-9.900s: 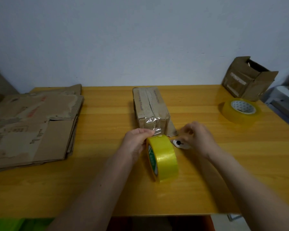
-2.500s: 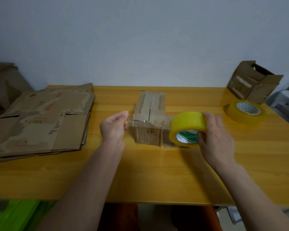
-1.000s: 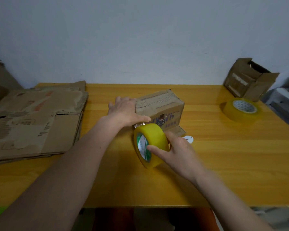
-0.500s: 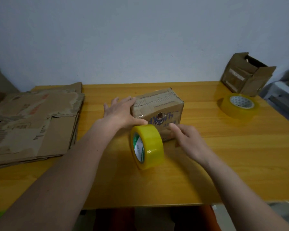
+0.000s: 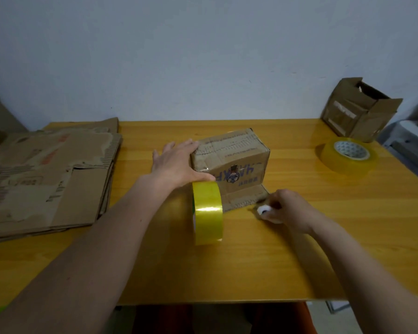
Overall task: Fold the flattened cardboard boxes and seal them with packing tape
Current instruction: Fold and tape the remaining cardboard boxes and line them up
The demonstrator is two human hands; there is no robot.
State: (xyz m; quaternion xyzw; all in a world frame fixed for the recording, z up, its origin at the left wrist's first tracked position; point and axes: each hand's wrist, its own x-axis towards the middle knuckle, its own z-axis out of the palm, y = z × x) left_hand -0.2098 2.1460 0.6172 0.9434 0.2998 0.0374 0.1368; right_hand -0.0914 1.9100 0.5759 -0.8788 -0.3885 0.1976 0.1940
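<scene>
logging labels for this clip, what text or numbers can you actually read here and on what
None reads cleanly.
Cardboard box under the left hand, front face: large blue print, upside down, too blurred to quote.
Same box, top: rows of small print, too small.
Flattened cardboard boxes: reddish and dark marks, blurred.
Open box at the back: pale labels, unreadable.
Upright tape roll: green core label, edge-on.

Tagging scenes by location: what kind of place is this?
Probably a makeshift packing station in a plain room, not a warehouse: a wooden table against a bare wall, a stack of flattened cardboard boxes, two rolls of packing tape, and a folded box being sealed.
</scene>
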